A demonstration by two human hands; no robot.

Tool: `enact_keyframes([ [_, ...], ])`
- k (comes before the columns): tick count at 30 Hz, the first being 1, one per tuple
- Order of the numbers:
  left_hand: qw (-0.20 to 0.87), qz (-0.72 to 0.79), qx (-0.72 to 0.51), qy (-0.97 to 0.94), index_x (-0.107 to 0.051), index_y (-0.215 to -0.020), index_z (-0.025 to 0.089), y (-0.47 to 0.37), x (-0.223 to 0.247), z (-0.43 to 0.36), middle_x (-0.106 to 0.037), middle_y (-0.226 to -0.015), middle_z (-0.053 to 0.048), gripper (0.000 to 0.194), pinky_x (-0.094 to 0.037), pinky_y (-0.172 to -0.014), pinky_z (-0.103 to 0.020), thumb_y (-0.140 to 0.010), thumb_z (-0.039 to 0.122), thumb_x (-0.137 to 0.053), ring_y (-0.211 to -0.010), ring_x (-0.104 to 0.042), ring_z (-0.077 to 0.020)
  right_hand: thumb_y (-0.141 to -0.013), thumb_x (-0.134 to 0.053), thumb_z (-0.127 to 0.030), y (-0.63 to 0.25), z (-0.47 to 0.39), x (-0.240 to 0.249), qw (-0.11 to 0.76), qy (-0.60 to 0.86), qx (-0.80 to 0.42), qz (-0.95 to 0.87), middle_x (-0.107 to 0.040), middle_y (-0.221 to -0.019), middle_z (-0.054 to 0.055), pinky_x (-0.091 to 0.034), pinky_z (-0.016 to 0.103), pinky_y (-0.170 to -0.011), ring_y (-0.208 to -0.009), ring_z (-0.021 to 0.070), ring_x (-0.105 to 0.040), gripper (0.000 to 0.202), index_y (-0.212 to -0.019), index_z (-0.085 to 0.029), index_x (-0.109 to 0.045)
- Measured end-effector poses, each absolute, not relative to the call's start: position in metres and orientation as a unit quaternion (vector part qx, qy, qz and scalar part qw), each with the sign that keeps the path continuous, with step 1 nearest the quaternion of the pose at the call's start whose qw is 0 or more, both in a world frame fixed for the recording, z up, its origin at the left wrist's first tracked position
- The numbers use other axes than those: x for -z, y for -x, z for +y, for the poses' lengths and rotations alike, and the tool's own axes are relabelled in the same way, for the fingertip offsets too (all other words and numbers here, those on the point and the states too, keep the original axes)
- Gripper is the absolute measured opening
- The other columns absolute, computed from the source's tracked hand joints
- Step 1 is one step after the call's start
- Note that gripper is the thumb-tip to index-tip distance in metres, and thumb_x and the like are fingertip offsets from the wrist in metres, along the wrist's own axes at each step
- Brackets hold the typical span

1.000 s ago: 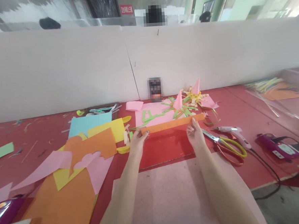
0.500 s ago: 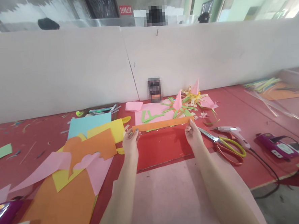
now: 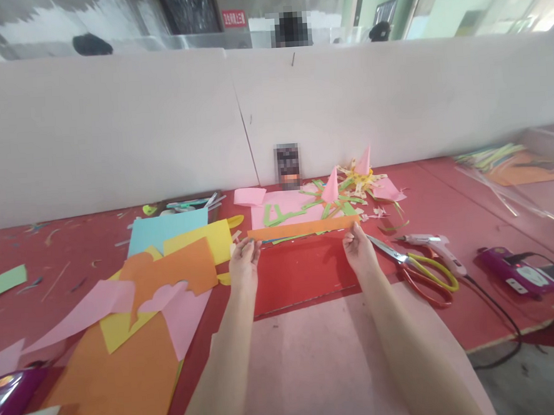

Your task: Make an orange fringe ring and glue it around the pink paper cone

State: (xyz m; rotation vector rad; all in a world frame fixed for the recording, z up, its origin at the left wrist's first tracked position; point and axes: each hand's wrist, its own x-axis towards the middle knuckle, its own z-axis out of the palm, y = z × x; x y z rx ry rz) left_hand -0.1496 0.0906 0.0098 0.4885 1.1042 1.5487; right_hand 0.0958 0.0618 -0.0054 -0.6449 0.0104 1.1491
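Observation:
A long orange paper strip [image 3: 304, 228] stretches between my two hands. Its left end is pinched in my left hand [image 3: 245, 259], and my right hand [image 3: 359, 247] grips the other end. Beneath it lies a glossy red board [image 3: 304, 271]. Just beyond the strip are a pink sheet [image 3: 279, 202] with green paper cutouts [image 3: 277, 215] on it, and a pink paper cone [image 3: 331, 188] with green and orange strips around its base. Scissors [image 3: 412, 265] with red and yellow handles rest close to my right hand, blades apart.
To the left, orange [image 3: 123, 380], yellow and pink paper overlaps a blue sheet [image 3: 168, 230]. A glue gun [image 3: 436, 248] and a purple power socket [image 3: 515, 271] with a cord lie at right. A white partition [image 3: 136, 128] borders the table's back; people's heads show above it.
The left end of the orange strip has shifted slightly right and risen a little, and a blue edge now shows beneath it. Both hands keep their hold.

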Motion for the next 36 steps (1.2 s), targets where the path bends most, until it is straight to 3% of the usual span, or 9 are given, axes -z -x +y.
enact_keyframes([
  [7,0.576,0.471,-0.631,-0.219,-0.060,-0.080,0.019,0.1513,-0.0110,0.0897,-0.063,-0.077,0.003,0.020,-0.045,-0.060,-0.016,-0.062,0.015,-0.067,-0.064,-0.062,-0.0059,-0.063,-0.067,-0.017,-0.0977,0.0616,0.0075,0.791,0.315,-0.525,-0.013,-0.052,-0.061,-0.010,-0.037,0.009,-0.037,-0.042,-0.0011,-0.040,0.016,-0.073,-0.020,-0.055],
  [13,0.582,0.462,-0.626,-0.237,-0.062,-0.084,0.022,0.1526,-0.0102,0.0887,-0.064,-0.079,0.002,0.024,-0.045,-0.060,-0.016,-0.061,0.018,-0.068,-0.065,-0.061,-0.0058,-0.059,-0.067,-0.014,-0.0977,0.0593,0.0109,0.804,0.326,-0.494,-0.055,-0.048,-0.059,-0.011,-0.037,0.011,-0.040,-0.043,-0.0004,-0.040,0.039,-0.093,-0.029,-0.058],
  [21,0.582,0.457,-0.613,-0.278,-0.068,-0.087,0.022,0.1492,-0.0122,0.0867,-0.062,-0.103,-0.003,0.026,-0.043,-0.061,-0.018,-0.060,0.021,-0.066,-0.073,-0.060,-0.0079,-0.061,-0.061,-0.017,-0.0977,0.0583,0.0081,0.800,0.326,-0.503,-0.041,-0.049,-0.057,-0.010,-0.038,0.011,-0.039,-0.043,0.0002,-0.042,0.025,-0.086,-0.021,-0.061],
  [27,0.575,0.456,-0.608,-0.303,-0.068,-0.089,0.022,0.1479,-0.0133,0.0879,-0.064,-0.094,-0.001,0.042,-0.042,-0.065,-0.017,-0.048,0.010,-0.067,-0.079,-0.057,-0.0087,-0.057,-0.058,-0.010,-0.0963,0.0562,0.0065,0.796,0.339,-0.498,-0.057,-0.051,-0.060,-0.009,-0.038,0.011,-0.041,-0.049,0.0010,-0.048,0.033,-0.089,-0.021,-0.060],
  [36,0.518,0.492,-0.638,-0.288,-0.069,-0.083,0.024,0.1485,-0.0082,0.0907,-0.065,-0.089,0.001,0.031,-0.046,-0.073,-0.020,-0.054,0.015,-0.069,-0.080,-0.060,-0.0098,-0.057,-0.069,-0.017,-0.0903,0.0607,0.0080,0.793,0.368,-0.477,-0.089,-0.054,-0.062,-0.008,-0.037,0.010,-0.040,-0.050,0.0013,-0.050,0.036,-0.091,-0.024,-0.061],
])
